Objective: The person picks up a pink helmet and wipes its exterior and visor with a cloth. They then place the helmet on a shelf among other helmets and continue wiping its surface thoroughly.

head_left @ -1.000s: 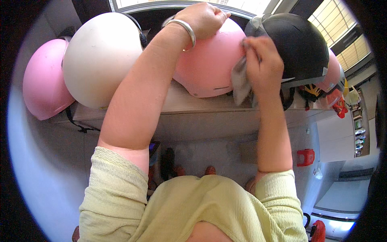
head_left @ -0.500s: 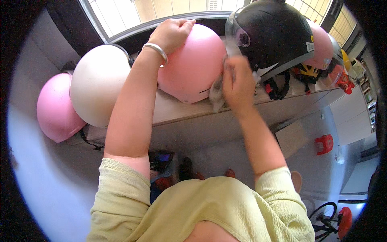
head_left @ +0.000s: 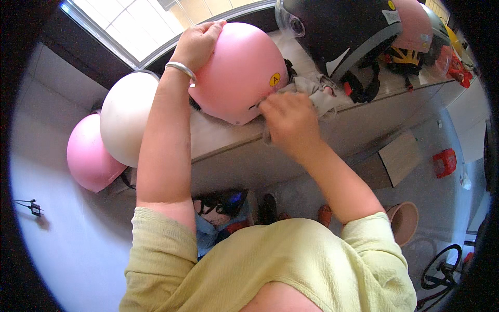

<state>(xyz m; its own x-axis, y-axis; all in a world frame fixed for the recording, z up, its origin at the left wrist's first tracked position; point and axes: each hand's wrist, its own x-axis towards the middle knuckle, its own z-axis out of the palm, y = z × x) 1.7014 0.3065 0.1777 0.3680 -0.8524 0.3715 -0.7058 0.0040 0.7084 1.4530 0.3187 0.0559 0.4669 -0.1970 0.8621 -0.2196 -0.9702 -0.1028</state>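
A black helmet (head_left: 340,31), cream helmet (head_left: 127,122) and small pink helmet (head_left: 88,156) line the shelf (head_left: 218,138)

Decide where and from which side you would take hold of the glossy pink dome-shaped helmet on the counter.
Grip the glossy pink dome-shaped helmet on its rounded crown from the far, window side, palm flat and fingers spread, as the left hand does. The smooth shell offers no handle, and the right hand with the grey cloth occupies the near side.

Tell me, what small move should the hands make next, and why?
Probably draw the cloth a little further across the lower side of the pink helmet. The right hand presses the cloth against that side near the yellow sticker, while the left hand steadies the top.
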